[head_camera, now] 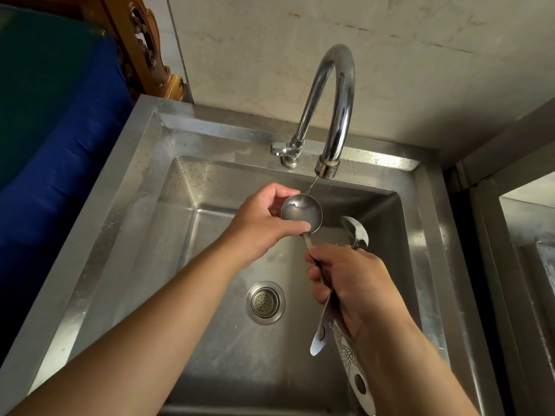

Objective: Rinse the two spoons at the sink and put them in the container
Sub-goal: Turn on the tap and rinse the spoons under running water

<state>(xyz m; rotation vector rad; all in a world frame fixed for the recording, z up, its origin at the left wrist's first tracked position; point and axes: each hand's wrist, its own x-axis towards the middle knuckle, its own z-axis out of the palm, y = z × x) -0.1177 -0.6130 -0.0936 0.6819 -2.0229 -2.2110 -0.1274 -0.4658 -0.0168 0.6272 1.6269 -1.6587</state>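
Note:
A thin stream of water runs from the curved faucet (332, 115) into the round bowl of a steel ladle spoon (301, 212) held over the sink (144, 187). My left hand (264, 219) cups the bowl's left edge, thumb under it near the neck. My right hand (350, 283) grips the handles of both spoons together. The second spoon (356, 231) has a wider head that sticks out beyond my right knuckles. Both flat handles (345, 349) reach back past my right wrist. No container is visible.
The sink drain strainer (265, 302) lies in the basin below my arms. The tap lever (277, 149) sits at the faucet base. A blue and green cloth surface (54, 130) borders the sink's left. A second steel unit (522, 235) stands to the right.

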